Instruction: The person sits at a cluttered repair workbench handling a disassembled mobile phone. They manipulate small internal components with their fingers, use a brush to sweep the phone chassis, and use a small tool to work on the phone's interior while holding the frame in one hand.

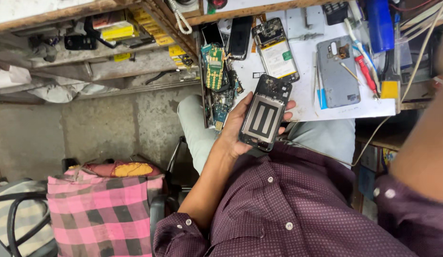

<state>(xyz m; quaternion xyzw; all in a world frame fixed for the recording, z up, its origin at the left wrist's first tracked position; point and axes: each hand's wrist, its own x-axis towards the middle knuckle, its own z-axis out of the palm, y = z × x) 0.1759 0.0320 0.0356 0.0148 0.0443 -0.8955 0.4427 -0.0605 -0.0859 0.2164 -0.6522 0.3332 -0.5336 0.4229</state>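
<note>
Holding an opened phone frame (265, 114) in my left hand (240, 124), I have my fingers wrapped around its edges, its inner side up, over my lap at the edge of the white work mat (307, 102). My right forearm crosses the right side blurred; that hand is out of sight. On the mat lie a phone with its battery exposed (275, 50), a grey back cover (336, 72), a red screwdriver (366, 74) and green circuit boards (215, 66). A pink checked cloth (102, 214) sits lower left.
</note>
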